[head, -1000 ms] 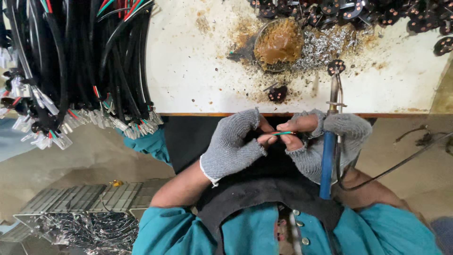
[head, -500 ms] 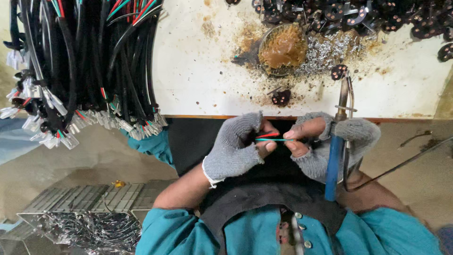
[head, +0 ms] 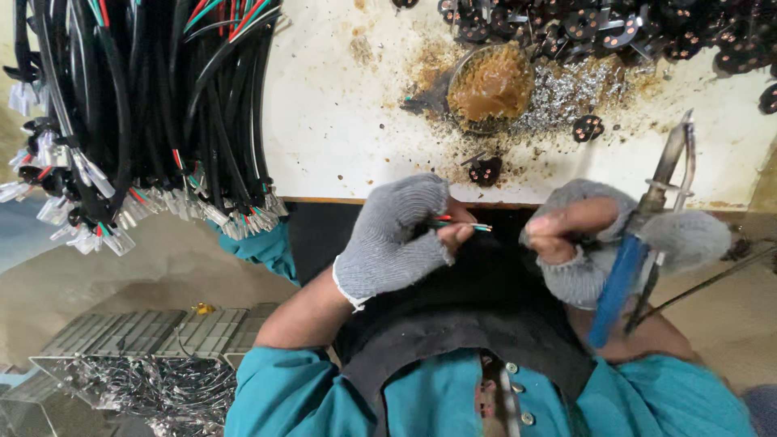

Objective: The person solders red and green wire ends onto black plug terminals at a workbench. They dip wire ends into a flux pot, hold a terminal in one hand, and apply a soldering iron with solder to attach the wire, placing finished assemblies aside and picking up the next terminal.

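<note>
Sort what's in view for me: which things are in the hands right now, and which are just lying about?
In hand:
left hand pinching thin red and green wire ends
right hand holding blue-handled soldering iron

Lying about:
bundle of black cables
round tin of brown paste
small black round connectors
white stained tabletop

Both hands wear grey knitted gloves (head: 396, 235). The soldering iron (head: 627, 271) has a blue handle. The thin wires (head: 465, 226) are red and green. The cables (head: 162, 105) are black, the flux paste (head: 491, 85) brown, and the worktop (head: 340, 121) stained cream.
</note>
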### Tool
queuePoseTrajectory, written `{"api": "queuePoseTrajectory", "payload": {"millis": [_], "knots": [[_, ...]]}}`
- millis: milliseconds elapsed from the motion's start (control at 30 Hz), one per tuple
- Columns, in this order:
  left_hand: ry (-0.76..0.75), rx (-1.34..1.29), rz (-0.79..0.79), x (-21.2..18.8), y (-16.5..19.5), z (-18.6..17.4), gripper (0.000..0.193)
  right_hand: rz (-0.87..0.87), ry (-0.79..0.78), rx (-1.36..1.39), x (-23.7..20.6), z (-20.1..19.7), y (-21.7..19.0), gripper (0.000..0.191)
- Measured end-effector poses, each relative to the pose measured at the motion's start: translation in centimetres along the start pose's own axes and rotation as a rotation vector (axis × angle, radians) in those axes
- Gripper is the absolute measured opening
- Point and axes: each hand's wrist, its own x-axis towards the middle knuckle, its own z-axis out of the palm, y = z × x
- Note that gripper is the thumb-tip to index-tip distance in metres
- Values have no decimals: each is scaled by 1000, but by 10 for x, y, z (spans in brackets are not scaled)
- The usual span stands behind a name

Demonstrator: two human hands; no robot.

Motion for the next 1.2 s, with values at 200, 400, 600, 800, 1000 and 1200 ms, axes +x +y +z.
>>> {"api": "queuePoseTrajectory", "payload": {"millis": [200,400,600,800,1000,1200], "knots": [[169,256,138,21,2,0,8,8,-70,-245,34,7,-31,30],[115,296,134,23,3,-1,11,-132,-21,-94,38,18,-31,55],[153,294,169,23,0,2,11,-91,-42,-58,19,7,-3,52],[196,271,234,20,-7,8,10,28,-103,-222,12,7,4,17],[364,350,288,28,2,-4,11,-100,-43,-328,22,4,-9,14],[448,414,185,52,10,-29,12,-237,59,-508,42,8,-20,19]]}}
